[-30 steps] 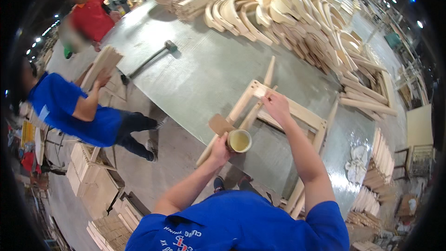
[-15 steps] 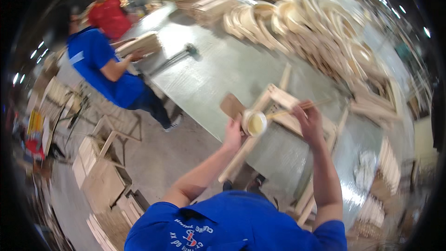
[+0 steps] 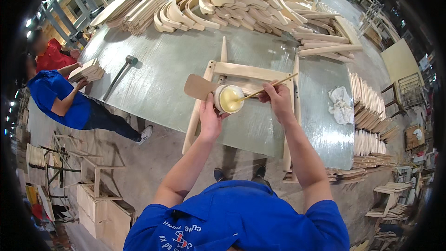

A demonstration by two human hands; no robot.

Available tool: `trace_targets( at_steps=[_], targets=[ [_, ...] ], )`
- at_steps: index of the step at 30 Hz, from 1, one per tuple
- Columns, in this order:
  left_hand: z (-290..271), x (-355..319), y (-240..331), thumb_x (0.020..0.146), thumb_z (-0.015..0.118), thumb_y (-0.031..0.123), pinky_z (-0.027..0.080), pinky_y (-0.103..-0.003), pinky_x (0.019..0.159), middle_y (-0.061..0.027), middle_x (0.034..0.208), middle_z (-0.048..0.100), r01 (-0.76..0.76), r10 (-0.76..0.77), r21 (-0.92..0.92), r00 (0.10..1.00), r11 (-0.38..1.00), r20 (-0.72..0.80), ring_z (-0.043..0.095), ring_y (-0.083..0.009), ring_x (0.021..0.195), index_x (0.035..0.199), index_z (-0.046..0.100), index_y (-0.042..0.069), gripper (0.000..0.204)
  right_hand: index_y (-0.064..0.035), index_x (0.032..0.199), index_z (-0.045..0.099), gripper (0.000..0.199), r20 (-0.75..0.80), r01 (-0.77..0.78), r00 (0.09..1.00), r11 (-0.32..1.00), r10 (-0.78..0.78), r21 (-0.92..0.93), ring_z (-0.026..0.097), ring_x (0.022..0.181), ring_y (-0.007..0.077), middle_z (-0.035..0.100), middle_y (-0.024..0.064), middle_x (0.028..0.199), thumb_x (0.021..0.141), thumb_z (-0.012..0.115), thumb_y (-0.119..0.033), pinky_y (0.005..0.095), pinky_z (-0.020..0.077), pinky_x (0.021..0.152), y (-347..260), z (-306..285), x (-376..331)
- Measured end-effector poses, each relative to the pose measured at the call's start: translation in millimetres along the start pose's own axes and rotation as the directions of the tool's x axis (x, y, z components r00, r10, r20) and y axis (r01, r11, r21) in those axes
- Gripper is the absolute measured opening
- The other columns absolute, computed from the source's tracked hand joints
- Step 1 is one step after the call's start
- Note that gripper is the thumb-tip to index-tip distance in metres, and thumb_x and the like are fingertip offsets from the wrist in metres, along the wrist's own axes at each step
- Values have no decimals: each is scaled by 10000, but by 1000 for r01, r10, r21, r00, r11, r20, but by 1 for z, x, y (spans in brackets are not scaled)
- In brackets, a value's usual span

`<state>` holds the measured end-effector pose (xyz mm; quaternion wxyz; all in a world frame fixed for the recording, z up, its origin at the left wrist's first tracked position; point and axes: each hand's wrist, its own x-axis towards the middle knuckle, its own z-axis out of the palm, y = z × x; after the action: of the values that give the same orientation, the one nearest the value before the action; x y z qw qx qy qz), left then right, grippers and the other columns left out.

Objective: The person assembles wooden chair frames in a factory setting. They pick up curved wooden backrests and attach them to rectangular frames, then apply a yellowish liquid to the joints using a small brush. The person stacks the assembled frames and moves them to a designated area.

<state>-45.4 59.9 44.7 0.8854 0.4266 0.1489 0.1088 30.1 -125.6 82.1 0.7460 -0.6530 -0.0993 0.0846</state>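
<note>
My left hand [image 3: 211,118] is closed around a small white tub [image 3: 217,95] of pale yellow glue-like liquid [image 3: 228,96]. A flat brown piece with rounded corners [image 3: 197,87] juts out to the left of the tub; how it is held is hidden. Pinched in my right hand [image 3: 278,101] is a thin stick [image 3: 261,91], its lower end in the liquid. Beneath both hands, a wooden chair frame [image 3: 251,70] lies on the grey-green worktable [image 3: 162,81], its legs pointing toward me.
Curved wooden parts [image 3: 227,2] are heaped along the far side. A mallet [image 3: 131,59] lies at left, near a co-worker in blue [image 3: 69,95] holding boards [image 3: 87,70]. A white cloth [image 3: 340,105] rests at right, beside stacked wooden strips [image 3: 364,95].
The view has turned and steadied. My right hand has come closer to the tub, and the stick's end is now in the liquid. The left hand keeps hold of the tub.
</note>
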Motion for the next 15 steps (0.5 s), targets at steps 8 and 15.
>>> trace_targets(
  at_steps=[8, 15],
  targets=[
    [57, 16, -56, 955, 276, 316, 536, -449, 750, -151, 1165, 507, 119, -118, -96, 993, 988, 15, 559, -284, 1013, 1202, 371, 39, 383, -49, 853, 535, 41, -48, -88, 991, 866, 127, 493, 585, 697, 159, 603, 70, 790, 820, 557, -59, 287, 488, 673, 11, -94, -9],
    [124, 36, -121, 955, 273, 325, 531, -467, 761, -164, 1151, 502, 210, -210, -108, 978, 972, 10, 563, -289, 981, 1174, 386, 19, 392, -102, 736, 496, 164, -213, -161, 910, 777, 356, 609, 501, 540, 97, 523, 13, 645, 834, 603, -178, 240, 457, 493, 40, -165, 1]
  ],
)
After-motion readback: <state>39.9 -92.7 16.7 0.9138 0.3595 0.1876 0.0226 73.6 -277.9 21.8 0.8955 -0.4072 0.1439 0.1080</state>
